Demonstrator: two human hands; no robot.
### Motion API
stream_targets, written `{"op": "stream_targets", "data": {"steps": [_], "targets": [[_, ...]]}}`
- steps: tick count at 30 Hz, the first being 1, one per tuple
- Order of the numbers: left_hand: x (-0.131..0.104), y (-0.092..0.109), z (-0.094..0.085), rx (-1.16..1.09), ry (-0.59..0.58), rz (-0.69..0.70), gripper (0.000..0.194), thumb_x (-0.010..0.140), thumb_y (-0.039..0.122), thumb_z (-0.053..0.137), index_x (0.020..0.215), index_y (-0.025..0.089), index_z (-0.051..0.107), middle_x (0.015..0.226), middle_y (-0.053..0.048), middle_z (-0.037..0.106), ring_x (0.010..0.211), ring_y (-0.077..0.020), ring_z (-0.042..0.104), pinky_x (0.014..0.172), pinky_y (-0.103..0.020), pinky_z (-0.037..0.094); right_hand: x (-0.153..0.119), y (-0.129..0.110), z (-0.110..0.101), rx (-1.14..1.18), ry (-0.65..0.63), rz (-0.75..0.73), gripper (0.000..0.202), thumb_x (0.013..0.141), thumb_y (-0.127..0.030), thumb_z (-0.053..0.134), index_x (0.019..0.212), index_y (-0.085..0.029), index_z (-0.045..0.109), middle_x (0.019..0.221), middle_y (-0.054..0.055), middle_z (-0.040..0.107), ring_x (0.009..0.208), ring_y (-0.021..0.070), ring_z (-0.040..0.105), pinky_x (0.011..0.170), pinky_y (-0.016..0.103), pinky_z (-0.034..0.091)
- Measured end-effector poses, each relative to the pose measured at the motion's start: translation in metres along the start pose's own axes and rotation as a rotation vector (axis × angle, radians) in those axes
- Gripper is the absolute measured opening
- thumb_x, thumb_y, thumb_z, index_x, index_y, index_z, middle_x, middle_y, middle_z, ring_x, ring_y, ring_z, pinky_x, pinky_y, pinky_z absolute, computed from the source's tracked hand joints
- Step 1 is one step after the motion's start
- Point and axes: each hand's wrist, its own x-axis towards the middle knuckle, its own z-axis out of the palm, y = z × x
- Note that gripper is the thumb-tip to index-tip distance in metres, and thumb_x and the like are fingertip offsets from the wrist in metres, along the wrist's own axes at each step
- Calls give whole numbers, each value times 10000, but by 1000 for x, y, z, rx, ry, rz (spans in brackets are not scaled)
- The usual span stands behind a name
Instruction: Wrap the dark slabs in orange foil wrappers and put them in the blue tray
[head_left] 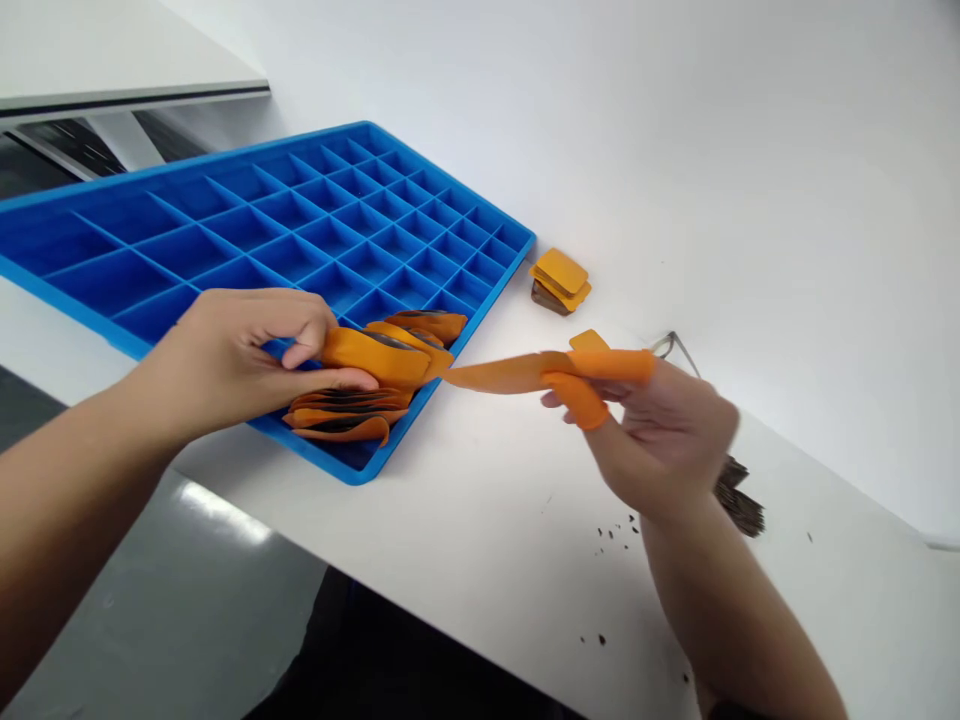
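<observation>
My left hand (240, 350) is closed at the near end of a blue compartment tray, thumb and fingers on a thick orange packet (379, 360). Below the thumb, a row of orange packets (349, 412) with dark edges stands on end in the tray's compartments. Another bent orange packet (439, 325) sits just behind. Orange finger cots cover the thumb and forefinger of my right hand (660, 430). It pinches a thin orange sheet (499, 375), whose far tip meets the packets at the left hand.
The blue tray (450, 372) has many compartments and lies across the white table (480, 510). A stack of orange pieces (561, 275) stands behind it. An orange piece (587, 341), a dark stack (739, 495) and dark crumbs (601, 639) lie around my right arm.
</observation>
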Motion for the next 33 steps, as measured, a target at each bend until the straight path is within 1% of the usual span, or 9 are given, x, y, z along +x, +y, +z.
{"op": "stream_targets", "data": {"steps": [4,9,15,18,22,25,28,30,33], "targets": [[6,11,1,-76,21,15,615,595,337,971,488,199,382,443,106,408,404,-19,350,318,-123,304,12,-8,31,-9,-45,-41,132,864,-169,733,974,-230,774,872,-14,813,642,144,737,541,293,637],[2,14,1,-104,11,-34,495,667,354,935,500,195,496,465,96,504,428,-12,391,350,-107,330,10,-9,57,-113,-79,-129,63,903,-196,717,941,-226,758,901,-6,820,652,121,728,580,261,629],[1,7,-6,-222,-100,37,144,755,243,873,742,229,731,763,28,739,639,-64,656,545,-134,569,2,0,80,-278,-40,-283,121,899,-104,665,920,-209,721,824,27,801,633,149,722,524,269,563],[-3,0,-11,-220,-128,44,114,766,260,868,827,245,773,810,7,730,687,-78,661,554,-147,584,5,0,84,-330,-22,-395,172,880,-60,646,853,-228,674,867,24,803,727,162,749,576,262,594],[-10,-3,-15,-254,-118,7,150,785,264,860,930,286,828,780,-5,688,627,-70,614,473,-128,520,9,-1,83,-431,17,-581,237,873,-47,653,732,-234,617,854,23,797,655,140,700,495,246,532],[-14,3,-17,-229,-187,40,82,868,256,780,922,295,829,796,1,649,584,-44,570,450,-124,459,5,2,82,-467,26,-700,238,828,-26,714,719,-220,631,918,54,805,673,150,703,510,251,549],[-22,15,-20,-29,-298,-5,277,1013,376,566,923,285,812,939,-19,635,719,-73,601,602,-191,499,-2,5,84,-499,56,-744,250,790,-24,777,697,-198,625,903,61,802,672,137,707,519,241,567],[-29,22,-22,78,-281,-20,330,1023,486,515,999,315,796,1059,-16,631,851,-108,625,704,-231,503,-5,6,85,-513,57,-738,242,800,-44,789,705,-185,618,877,61,801,667,127,701,526,237,572],[-38,25,-21,136,-241,-10,321,1020,518,508,1090,349,772,1110,-5,619,945,-132,629,780,-266,477,-4,4,88,-487,-4,-697,218,838,-41,743,738,-176,604,870,68,797,653,116,678,516,230,548]]}}
